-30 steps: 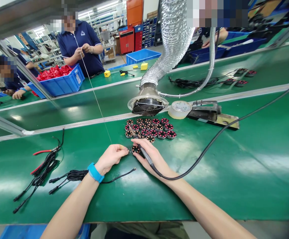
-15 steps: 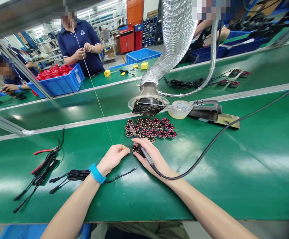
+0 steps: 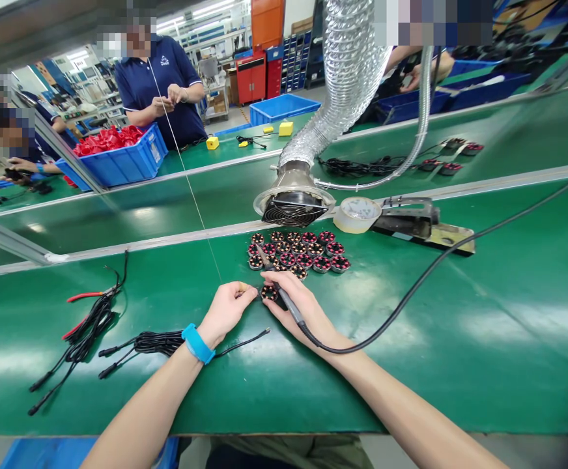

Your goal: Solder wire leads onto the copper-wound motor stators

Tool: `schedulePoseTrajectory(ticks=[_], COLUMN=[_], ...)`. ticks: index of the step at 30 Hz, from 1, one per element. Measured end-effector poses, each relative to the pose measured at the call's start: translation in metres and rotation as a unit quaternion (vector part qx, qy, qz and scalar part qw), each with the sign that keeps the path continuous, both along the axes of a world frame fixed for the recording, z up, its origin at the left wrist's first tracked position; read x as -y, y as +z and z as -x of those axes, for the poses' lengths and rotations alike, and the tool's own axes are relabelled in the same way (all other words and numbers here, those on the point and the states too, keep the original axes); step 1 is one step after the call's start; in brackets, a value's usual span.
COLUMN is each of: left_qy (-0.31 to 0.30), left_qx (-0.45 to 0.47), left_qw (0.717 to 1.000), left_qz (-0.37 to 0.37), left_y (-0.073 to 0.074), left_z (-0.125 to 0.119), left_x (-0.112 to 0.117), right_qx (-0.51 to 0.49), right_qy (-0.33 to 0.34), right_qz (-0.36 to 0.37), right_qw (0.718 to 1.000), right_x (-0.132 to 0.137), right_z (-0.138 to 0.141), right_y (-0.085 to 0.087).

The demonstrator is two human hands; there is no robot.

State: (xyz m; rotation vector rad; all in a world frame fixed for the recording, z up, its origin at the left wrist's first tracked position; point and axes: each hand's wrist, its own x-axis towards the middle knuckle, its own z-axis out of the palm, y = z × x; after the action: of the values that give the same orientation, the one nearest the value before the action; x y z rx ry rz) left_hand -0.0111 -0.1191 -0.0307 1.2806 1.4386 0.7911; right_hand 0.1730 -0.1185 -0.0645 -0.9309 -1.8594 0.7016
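Note:
My right hand (image 3: 301, 306) is closed around a soldering iron (image 3: 290, 305), its tip pointing up and left over the nearest round parts. The thumb and fingers of this hand also steady one small round motor stator (image 3: 269, 293) with copper windings. Just left of that stator, my left hand (image 3: 228, 309), with a blue wristband (image 3: 198, 344), pinches the end of a thin solder wire (image 3: 198, 212) that comes down from above. The pinched tip is mostly hidden by the fingers. Beyond my hands, several similar stators (image 3: 304, 260), with copper or pink-red windings, stand grouped in rows.
A fume extractor nozzle (image 3: 294, 195) hangs above the stators. Behind it are a tape roll (image 3: 357, 215) and a metal iron stand (image 3: 425, 228). Bundled black cables (image 3: 91, 329) and red-handled pliers (image 3: 85, 297) lie left. A co-worker (image 3: 161, 85) stands across the bench.
My left hand has shifted very slightly right, closer to the stator. The whole view has drifted a little; my right hand keeps its hold on the iron and stator.

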Motion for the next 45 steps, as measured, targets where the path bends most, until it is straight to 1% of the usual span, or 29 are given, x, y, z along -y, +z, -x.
schedulePoseTrajectory(ticks=[4,6,12,15,21,26,33,38,45], left_qy=[-0.014,-0.018,0.003,0.001,0.000,-0.001,-0.007,0.011,0.034], left_qx=[-0.019,-0.013,0.018,0.021,0.013,0.029,0.037,0.056,0.048], left_qw=[1.000,1.000,0.998,0.998,0.999,0.998,0.996,0.994,0.995], left_qz=[-0.002,0.003,0.054,0.065,0.052,0.057,0.086,0.093,0.086], left_y=[0.002,0.005,0.013,0.013,0.013,0.015,0.016,0.019,0.014], left_z=[0.000,0.000,0.000,0.000,-0.002,-0.002,0.001,-0.001,-0.002], left_x=[0.000,0.001,0.002,0.002,0.003,0.003,0.002,0.001,0.001], right_qx=[0.000,-0.003,-0.034,-0.050,-0.067,-0.070,-0.078,-0.074,-0.073], right_qy=[0.005,0.004,-0.016,-0.011,0.009,0.015,-0.024,-0.031,-0.042], right_qz=[0.008,0.006,-0.013,-0.014,-0.008,0.005,0.006,0.001,0.000], right_qw=[1.000,1.000,0.999,0.999,0.998,0.997,0.997,0.997,0.996], right_x=[0.000,0.001,0.001,0.000,-0.002,-0.003,-0.003,-0.002,-0.003], right_z=[0.000,0.001,0.006,0.008,0.012,0.012,0.014,0.015,0.015], right_y=[-0.001,0.000,0.006,0.008,0.006,0.006,0.012,0.014,0.013])
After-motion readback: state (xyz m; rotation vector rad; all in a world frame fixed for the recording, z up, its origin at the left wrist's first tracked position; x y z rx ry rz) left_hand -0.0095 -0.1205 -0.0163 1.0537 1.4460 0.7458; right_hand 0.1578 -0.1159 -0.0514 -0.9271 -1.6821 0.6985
